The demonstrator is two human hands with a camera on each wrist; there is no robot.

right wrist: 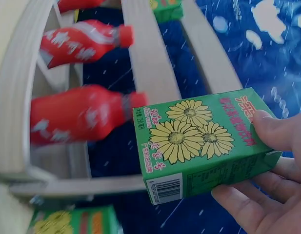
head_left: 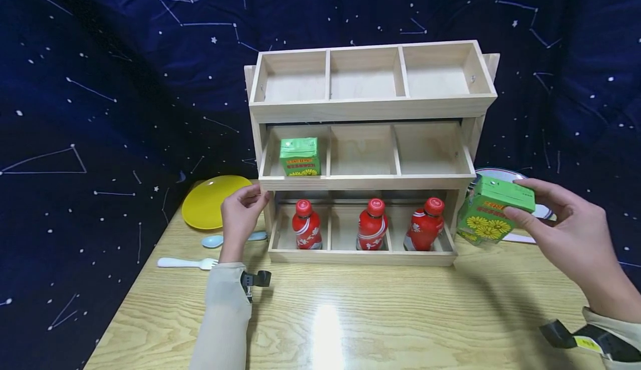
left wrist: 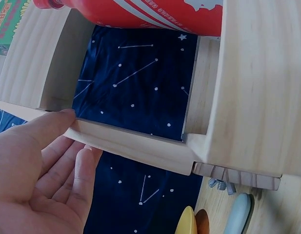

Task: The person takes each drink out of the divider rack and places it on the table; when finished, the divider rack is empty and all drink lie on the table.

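Observation:
My right hand holds a green drink carton with yellow flowers, thumb on one face and fingers on another. It is to the right of the wooden three-tier shelf, level with its middle and bottom tiers. My left hand pinches the shelf's left side strip between thumb and fingers, just under the middle tier. A second carton sits in the middle tier's left compartment. Along the bottom tier stand three red bottles, the right one tilted. Another green carton is beside the shelf's right end.
On the table, a yellow plate, a blue spoon and a white fork lie left of the shelf. A white plate shows partly behind my right hand. Dark starry cloth hangs behind.

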